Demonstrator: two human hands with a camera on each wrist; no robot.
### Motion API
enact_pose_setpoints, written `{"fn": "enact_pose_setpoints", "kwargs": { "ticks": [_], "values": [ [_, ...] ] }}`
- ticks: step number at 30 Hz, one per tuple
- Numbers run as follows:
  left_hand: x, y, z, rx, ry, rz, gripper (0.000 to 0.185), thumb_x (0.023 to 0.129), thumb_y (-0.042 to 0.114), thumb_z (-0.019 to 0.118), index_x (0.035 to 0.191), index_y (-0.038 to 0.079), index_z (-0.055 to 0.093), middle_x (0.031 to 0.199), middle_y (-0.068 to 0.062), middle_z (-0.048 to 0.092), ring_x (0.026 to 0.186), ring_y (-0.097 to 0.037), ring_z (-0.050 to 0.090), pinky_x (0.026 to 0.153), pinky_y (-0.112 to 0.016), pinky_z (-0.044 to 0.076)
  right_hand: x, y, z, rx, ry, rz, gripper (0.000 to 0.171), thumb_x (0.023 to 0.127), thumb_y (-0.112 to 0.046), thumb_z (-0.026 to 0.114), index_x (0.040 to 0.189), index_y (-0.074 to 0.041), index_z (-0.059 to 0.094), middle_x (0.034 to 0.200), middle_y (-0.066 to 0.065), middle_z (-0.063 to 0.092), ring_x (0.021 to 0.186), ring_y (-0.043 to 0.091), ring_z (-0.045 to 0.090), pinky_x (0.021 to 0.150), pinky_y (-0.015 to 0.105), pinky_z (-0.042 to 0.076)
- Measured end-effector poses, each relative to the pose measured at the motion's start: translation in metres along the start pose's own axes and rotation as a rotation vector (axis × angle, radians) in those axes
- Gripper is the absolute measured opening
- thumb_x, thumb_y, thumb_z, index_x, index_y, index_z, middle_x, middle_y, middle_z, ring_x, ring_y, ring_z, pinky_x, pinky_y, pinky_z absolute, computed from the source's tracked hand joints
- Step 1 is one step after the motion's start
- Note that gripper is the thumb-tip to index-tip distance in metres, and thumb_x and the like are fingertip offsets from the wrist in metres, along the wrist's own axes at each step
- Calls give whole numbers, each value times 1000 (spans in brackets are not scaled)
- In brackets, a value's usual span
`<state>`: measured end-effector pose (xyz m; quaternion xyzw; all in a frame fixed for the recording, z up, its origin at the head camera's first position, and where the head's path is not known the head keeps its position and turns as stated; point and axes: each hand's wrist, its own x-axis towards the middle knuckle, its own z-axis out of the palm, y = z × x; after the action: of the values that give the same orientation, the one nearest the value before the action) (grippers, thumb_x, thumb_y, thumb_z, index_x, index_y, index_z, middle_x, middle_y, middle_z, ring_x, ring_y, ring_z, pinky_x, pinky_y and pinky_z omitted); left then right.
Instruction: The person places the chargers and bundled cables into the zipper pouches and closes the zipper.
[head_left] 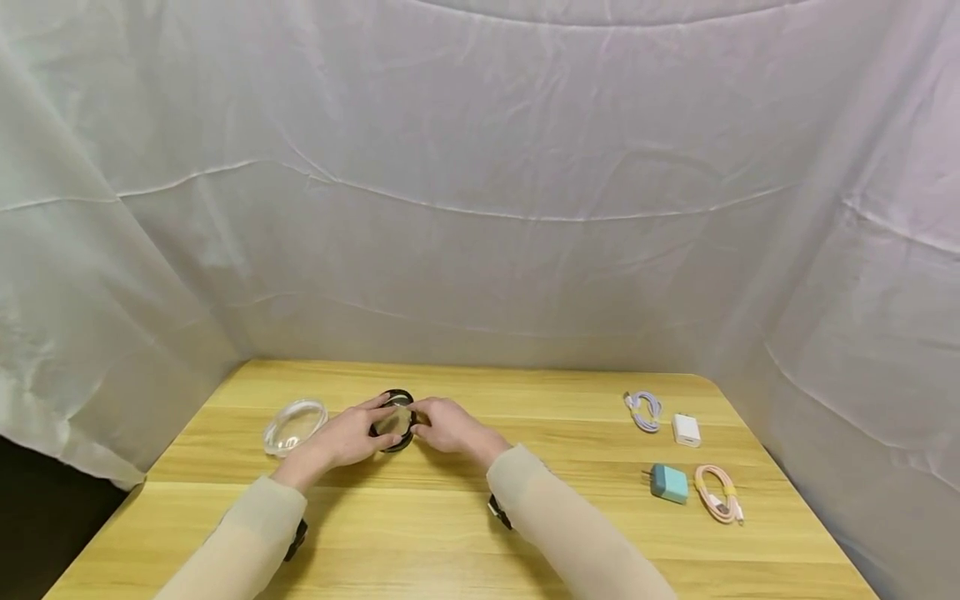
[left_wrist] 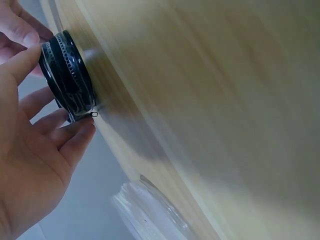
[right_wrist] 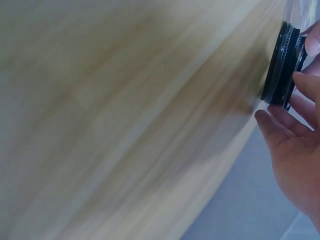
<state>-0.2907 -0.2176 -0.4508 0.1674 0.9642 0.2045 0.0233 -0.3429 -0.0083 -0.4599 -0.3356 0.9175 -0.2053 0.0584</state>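
Observation:
A round black case point(head_left: 395, 421) with a ribbed rim lies on the wooden table point(head_left: 450, 533), left of the middle. My left hand point(head_left: 348, 435) grips its left side, thumb over the top and fingers at the rim. My right hand point(head_left: 446, 425) pinches its right side. The left wrist view shows the case point(left_wrist: 67, 80) edge-on between the thumb and fingers of my left hand point(left_wrist: 37, 107). In the right wrist view the case point(right_wrist: 284, 67) stands against the fingertips of my right hand point(right_wrist: 295, 95). What is inside the case is hidden.
A clear round lid point(head_left: 295, 425) lies just left of the case, also seen from the left wrist as a clear lid point(left_wrist: 150, 215). At the right lie a purple-white cable point(head_left: 643, 410), a white charger point(head_left: 686, 429), a teal charger point(head_left: 669, 483) and a pink cable point(head_left: 718, 493). White cloth walls surround the table.

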Motion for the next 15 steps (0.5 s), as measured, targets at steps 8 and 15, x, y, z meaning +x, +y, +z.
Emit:
{"fn": "enact_pose_setpoints", "kwargs": {
  "ticks": [8, 15],
  "values": [
    [2, 8, 5, -5, 10, 58, 65, 96, 43, 74, 147, 6, 58, 161, -21, 40, 139, -49, 47, 112, -62, 42, -14, 9, -8, 13, -8, -6, 42, 103, -23, 67, 142, -10, 62, 142, 8, 64, 135, 25, 57, 115, 38, 45],
    [3, 20, 11, 3, 19, 85, 61, 94, 43, 75, 144, 8, 63, 159, -18, 46, 136, -46, 52, 108, -59, 47, -32, 18, -17, 30, -19, -7, 42, 102, -23, 69, 141, -9, 63, 141, 8, 65, 133, 25, 58, 113, 40, 47]
  ]
}}
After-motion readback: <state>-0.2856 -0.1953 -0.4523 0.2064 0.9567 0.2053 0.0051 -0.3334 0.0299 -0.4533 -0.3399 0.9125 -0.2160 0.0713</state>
